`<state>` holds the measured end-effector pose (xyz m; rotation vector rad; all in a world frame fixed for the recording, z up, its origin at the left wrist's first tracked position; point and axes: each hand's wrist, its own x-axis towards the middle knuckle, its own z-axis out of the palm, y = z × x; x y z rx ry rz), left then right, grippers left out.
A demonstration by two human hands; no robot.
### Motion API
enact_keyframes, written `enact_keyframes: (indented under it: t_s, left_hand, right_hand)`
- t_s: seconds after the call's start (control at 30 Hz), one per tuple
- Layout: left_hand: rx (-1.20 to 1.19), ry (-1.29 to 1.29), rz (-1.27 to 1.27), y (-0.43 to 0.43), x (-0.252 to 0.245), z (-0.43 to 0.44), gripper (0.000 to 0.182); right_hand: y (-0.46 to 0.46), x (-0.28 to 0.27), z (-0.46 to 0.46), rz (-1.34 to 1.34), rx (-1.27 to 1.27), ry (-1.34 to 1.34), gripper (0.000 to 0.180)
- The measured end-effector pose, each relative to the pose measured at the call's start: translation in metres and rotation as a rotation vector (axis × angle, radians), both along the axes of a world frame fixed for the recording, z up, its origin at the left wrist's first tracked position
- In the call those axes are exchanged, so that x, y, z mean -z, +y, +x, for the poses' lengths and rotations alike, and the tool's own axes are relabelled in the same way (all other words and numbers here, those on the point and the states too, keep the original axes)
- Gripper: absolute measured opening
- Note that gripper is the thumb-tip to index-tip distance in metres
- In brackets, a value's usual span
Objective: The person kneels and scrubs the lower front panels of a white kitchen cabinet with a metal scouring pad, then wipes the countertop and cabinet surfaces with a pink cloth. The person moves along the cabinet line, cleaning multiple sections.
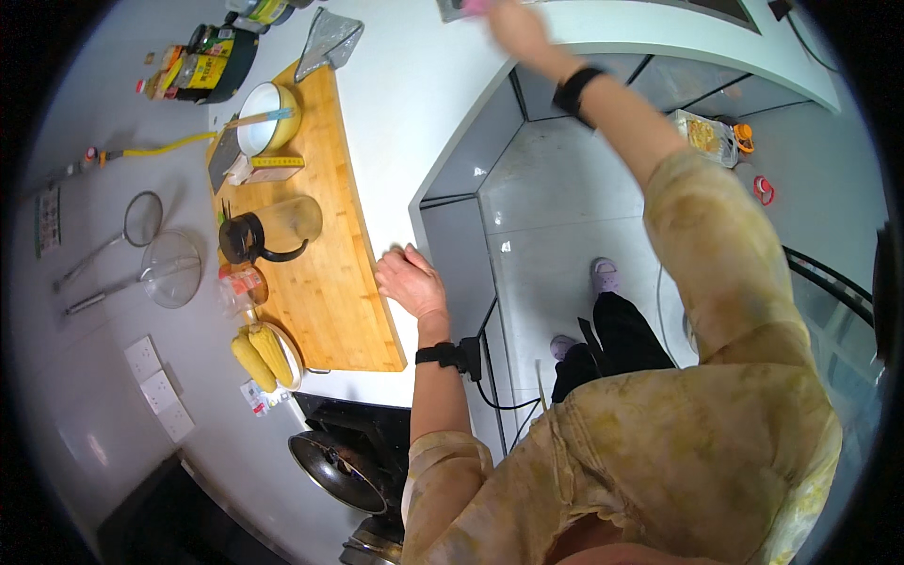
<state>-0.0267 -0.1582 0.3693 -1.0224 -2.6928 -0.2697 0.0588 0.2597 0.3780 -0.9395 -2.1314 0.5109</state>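
Observation:
My left hand (412, 281) rests loosely curled at the front edge of a bamboo cutting board (353, 282), with nothing visible in it. At the top edge of the view, my right hand (519, 32), blurred, is closed on a pink item (477, 7), perhaps a cloth, beside a metal edge; the picture cuts the item off. On the board stand a bowl (258, 120) with chopsticks (261, 118) across it, a small box (265, 171) and a clear pitcher (286, 219) with a black handle, lying on its side or seen tilted. Corn cobs (263, 353) lie on a plate (293, 360).
A mesh strainer bag (328, 42) lies by the board's far end. Bottles (201, 70) stand in the corner. Two wire strainers (169, 268) hang on the wall. A wok (339, 470) sits on the black stove (360, 417). Containers (706, 138) stand on the floor.

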Motion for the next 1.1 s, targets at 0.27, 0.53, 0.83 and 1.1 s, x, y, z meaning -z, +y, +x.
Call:
enact_keyframes:
  t_s: [0.27,0.53,0.83,1.1]
  left_hand:
    - [0.041,0.030,0.008,-0.001,0.006,-0.006,0.022]
    - [0.072,0.006,0.024,-0.002,0.006,-0.005,0.024]
    - [0.111,-0.018,0.024,-0.005,0.005,-0.007,0.024]
    - [0.138,-0.086,0.105,0.004,-0.005,-0.011,0.026]
  right_hand:
    - [-0.249,0.036,-0.033,-0.109,-0.528,0.350,0.022]
    - [-0.137,0.057,-0.003,-0.405,0.262,0.786,0.007]
    - [-0.298,0.057,-0.057,-0.942,-0.068,0.642,0.024]
    - [-0.145,0.061,-0.008,-1.093,0.060,1.171,0.021]
